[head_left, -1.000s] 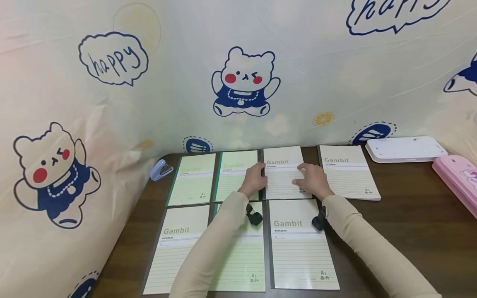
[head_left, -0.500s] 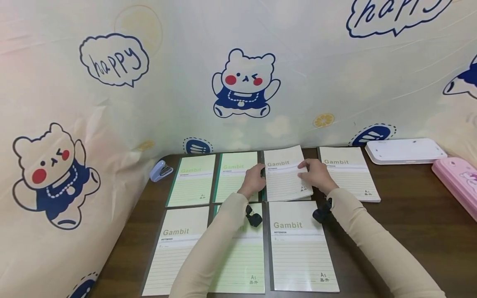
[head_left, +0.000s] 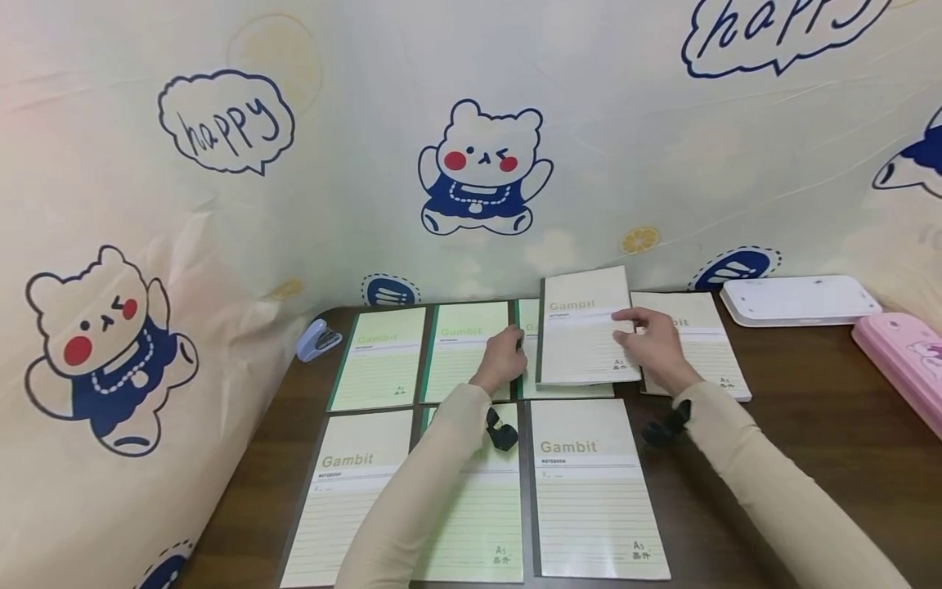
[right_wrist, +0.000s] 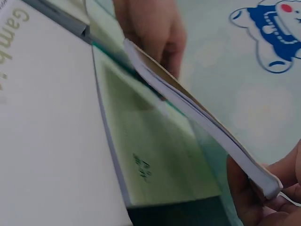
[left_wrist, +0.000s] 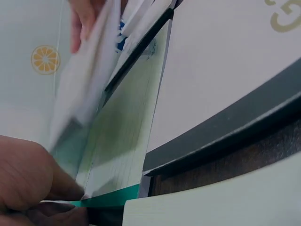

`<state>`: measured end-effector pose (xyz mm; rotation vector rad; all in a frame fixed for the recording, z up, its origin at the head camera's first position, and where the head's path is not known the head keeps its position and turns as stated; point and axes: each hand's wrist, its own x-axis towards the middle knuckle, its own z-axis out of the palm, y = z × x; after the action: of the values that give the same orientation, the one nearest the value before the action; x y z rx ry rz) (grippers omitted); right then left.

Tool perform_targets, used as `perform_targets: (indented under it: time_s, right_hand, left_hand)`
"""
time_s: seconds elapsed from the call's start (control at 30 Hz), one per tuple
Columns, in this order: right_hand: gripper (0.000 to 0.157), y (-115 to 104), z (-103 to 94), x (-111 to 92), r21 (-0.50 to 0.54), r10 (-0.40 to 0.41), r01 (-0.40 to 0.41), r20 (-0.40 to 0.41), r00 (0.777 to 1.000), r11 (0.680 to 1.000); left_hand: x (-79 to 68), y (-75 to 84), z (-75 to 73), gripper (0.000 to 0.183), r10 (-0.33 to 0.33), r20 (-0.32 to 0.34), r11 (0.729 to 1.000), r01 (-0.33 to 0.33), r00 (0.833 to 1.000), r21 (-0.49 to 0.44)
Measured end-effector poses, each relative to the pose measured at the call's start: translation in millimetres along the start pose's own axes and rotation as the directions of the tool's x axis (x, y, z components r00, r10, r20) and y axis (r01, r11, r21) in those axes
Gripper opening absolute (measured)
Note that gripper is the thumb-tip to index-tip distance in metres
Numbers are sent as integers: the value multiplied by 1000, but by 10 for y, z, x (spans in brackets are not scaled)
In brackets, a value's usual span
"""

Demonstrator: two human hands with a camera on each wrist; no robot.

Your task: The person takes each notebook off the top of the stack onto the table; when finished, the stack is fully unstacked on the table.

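Observation:
My right hand [head_left: 657,343] pinches the right edge of a white-covered Gambit notebook [head_left: 585,327], thumb on the cover. The notebook is raised and tilted above a green notebook [right_wrist: 155,127] in the back row. In the right wrist view the page edges show between thumb and fingers. My left hand [head_left: 504,360] stays at the green notebook's left spine, fingers bent. Its fingertips [left_wrist: 75,192] touch that spine in the left wrist view; whether they pinch it is unclear. Another white notebook [head_left: 594,491] lies just in front.
Two green notebooks [head_left: 383,360] lie at the back left. The front row holds a white notebook [head_left: 346,507] and a green one [head_left: 478,523] partly under my left sleeve. A lilac stapler [head_left: 316,339], a white case [head_left: 802,300] and a pink case [head_left: 898,356] stand around them.
The white notebook has come up off the stack and shifted right in my right hand, uncovering the green notebook. My left hand has stayed at the spine.

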<state>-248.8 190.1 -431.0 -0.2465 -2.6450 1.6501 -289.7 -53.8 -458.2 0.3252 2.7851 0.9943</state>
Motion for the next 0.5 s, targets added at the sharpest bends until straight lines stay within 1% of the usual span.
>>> perform_targets:
  time_s: [0.07, 0.17, 0.2, 0.3, 0.37, 0.4, 0.43, 0.5]
  right_hand:
    - [35, 14, -170, -119, 6, -33, 33, -25, 999, 999]
    - [37, 116, -467, -361, -11, -70, 69, -47, 996, 998]
    - [37, 172, -576, -465, -48, -77, 75, -50, 996, 996]
    - [40, 430, -893, -835, -162, -95, 85, -53, 994, 983]
    - [39, 654, -1064, -1107, -230, -111, 92, -68, 991, 969]
    - [39, 768, -1134, -1238, -270, -100, 77, -75, 992, 960]
    - [39, 882, -1189, -1367, -285, -91, 64, -82, 992, 956]
    - [40, 1061, -1263, -1594, -305, -23, -3, -82, 996, 952]
  left_hand:
    - [-11, -9, 1, 45, 4, -5, 1000, -4, 1000, 22]
    - [-27, -9, 0, 27, 13, -27, 999, -12, 1000, 51]
    - [-31, -7, -1, 23, 14, -32, 999, -12, 999, 53]
    - [-36, 2, 2, 20, 10, -29, 999, -9, 1000, 51]
    - [-34, 13, 12, 33, 4, -15, 999, -3, 1000, 44]
    - [-32, 17, 17, 40, 0, -7, 999, 0, 1000, 42]
    - [-30, 23, 18, 44, -1, 0, 999, 1, 1000, 43]
    - [-21, 33, 16, 43, 5, 7, 999, -5, 1000, 46]
